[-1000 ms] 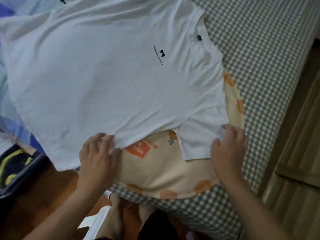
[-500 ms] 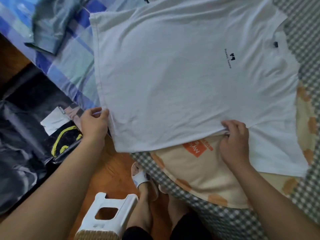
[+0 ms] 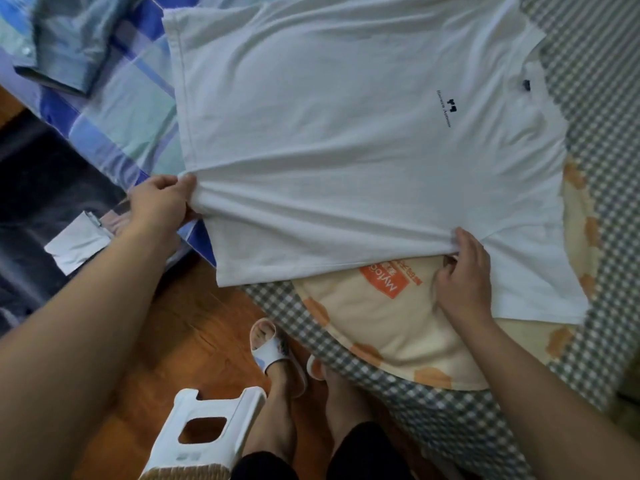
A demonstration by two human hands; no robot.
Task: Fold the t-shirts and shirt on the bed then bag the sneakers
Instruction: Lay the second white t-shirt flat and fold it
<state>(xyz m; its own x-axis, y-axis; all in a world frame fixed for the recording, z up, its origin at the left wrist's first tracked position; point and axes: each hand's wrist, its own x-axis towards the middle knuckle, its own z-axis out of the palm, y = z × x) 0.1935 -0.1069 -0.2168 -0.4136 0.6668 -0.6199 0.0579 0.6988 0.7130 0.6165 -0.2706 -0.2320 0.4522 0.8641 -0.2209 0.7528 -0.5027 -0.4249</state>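
The t-shirt (image 3: 346,140) lies spread across the bed (image 3: 588,98), its hem to the left and its collar to the right, with its near edge lying over a round cushion (image 3: 381,323) at the bed's near side. The left hand (image 3: 162,202) grips the hem corner at the left; the right hand (image 3: 464,275) pinches the near edge beside the sleeve. A shirt (image 3: 65,46) lies on the bed far left, while a stool (image 3: 204,434) stands on the floor (image 3: 180,323) just left of the person's feet.

White stool (image 3: 204,434), slippers (image 3: 273,351), perhaps dark bags (image 3: 41,188) on floor.
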